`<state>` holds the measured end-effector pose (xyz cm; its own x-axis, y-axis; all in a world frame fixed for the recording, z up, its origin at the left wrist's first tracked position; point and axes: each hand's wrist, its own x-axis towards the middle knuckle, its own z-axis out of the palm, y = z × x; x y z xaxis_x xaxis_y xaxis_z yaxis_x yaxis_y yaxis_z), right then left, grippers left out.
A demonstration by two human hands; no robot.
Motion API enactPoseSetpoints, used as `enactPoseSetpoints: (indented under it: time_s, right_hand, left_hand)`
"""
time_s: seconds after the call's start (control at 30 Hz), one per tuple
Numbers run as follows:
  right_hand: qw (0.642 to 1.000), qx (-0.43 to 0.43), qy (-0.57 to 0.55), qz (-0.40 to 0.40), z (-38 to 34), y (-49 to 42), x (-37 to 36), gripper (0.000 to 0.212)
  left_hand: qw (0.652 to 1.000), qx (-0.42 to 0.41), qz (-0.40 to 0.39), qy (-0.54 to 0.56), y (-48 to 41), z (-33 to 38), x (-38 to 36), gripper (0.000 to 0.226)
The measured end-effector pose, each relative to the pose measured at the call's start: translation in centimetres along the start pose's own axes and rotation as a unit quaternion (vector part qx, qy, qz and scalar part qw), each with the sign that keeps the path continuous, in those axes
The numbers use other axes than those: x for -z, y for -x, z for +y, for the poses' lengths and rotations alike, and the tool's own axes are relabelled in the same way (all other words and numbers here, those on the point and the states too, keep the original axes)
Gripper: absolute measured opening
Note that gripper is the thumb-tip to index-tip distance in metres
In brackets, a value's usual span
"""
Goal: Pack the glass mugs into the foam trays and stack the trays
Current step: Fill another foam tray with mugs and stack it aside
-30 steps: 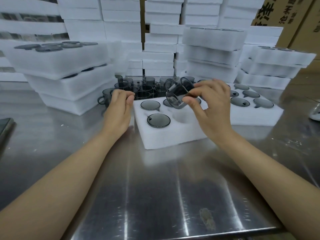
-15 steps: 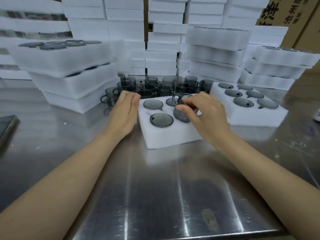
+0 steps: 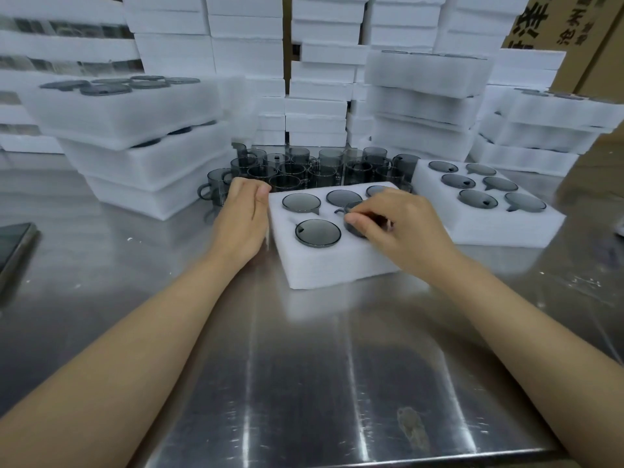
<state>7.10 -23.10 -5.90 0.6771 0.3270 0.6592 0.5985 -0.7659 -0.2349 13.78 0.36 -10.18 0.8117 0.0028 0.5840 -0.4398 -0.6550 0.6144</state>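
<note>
Head view: right hand (image 3: 401,228) has its fingers curled over a smoked-glass mug (image 3: 354,228), pinching it at the rim. The mug is in a near-row pocket of the near foam tray (image 3: 324,268), just beside a seated mug (image 3: 317,233). Seating depth can't be told, the hand covers it. Left hand (image 3: 241,221) holds nothing, fingers nearly straight, pressed against the tray's left edge as a brace.

Risks:
- Handle misses its notch, so the mug sits proud and the next tray stacked on top rocks or loads the glass.
- Forcing it down could tear the soft foam pocket.
- If the brace comes off, the tray likely skates on slick steel into the loose mugs (image 3: 304,167) right behind it, glass on glass.

Surface: brushed stainless table (image 3: 304,366), reflective, with a scuffed patch near the front edge and white foam crumbs (image 3: 130,238).

Room: a full six-mug tray (image 3: 506,228) sits to the right and packed tray stacks (image 3: 135,136) to the left. A wall of foam blocks (image 3: 246,45) stands behind, with cardboard cartons (image 3: 574,28) in the far right corner. A dark flat object (image 3: 13,244), maybe a phone, lies at the left edge.
</note>
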Motion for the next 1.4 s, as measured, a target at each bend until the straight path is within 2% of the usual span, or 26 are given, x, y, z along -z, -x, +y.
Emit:
enactPoseSetpoints:
  time_s: [0.07,0.13,0.23,0.33,0.47,0.6,0.73,1.0,1.13,1.3,1.4]
  right_hand:
    - [0.999,0.008,-0.043,0.013,0.5,0.1,0.2,0.02]
    - [0.999,0.014,-0.039,0.024,1.1,0.1,0.3,0.029]
    - [0.997,0.024,0.017,-0.07,1.6,0.2,0.4,0.052]
    - [0.983,0.054,0.063,-0.166,1.6,0.2,0.6,0.062]
    - [0.976,0.059,0.073,-0.197,1.7,0.2,0.7,0.073]
    - [0.97,0.056,0.088,-0.218,1.7,0.2,0.7,0.086]
    - [0.974,0.059,0.089,-0.197,1.7,0.4,0.4,0.079]
    - [0.975,0.053,0.09,-0.198,1.6,0.4,0.5,0.076]
    - [0.98,0.04,0.055,-0.184,1.4,0.4,0.5,0.07]
    - [0.989,0.013,0.051,-0.142,0.4,0.5,0.0,0.061]
    - [0.991,-0.009,0.05,-0.12,-0.4,0.5,-0.7,0.058]
  left_hand:
    - [0.999,0.03,0.021,-0.009,-0.3,-0.3,0.1,0.026]
    - [0.997,0.061,0.029,-0.022,-0.5,-0.5,0.4,0.034]
    - [0.995,0.085,0.034,-0.038,-0.5,-0.6,0.8,0.041]
    - [0.992,0.107,0.052,-0.034,-0.5,-0.6,1.1,0.041]
    - [0.989,0.103,0.057,-0.091,-0.5,-1.1,1.7,0.049]
    - [0.982,0.11,-0.006,-0.155,-0.7,-2.2,2.0,0.061]
    - [0.974,0.121,-0.031,-0.19,-0.8,-2.7,1.8,0.053]
    - [0.971,0.067,0.008,-0.231,-0.7,-2.3,2.1,0.049]
    - [0.967,0.066,0.013,-0.245,-0.8,-1.9,2.2,0.037]
    - [0.981,0.069,0.056,-0.175,-0.8,-1.8,2.1,0.017]
    - [0.984,0.072,0.118,-0.11,-0.9,-1.4,2.0,0.016]
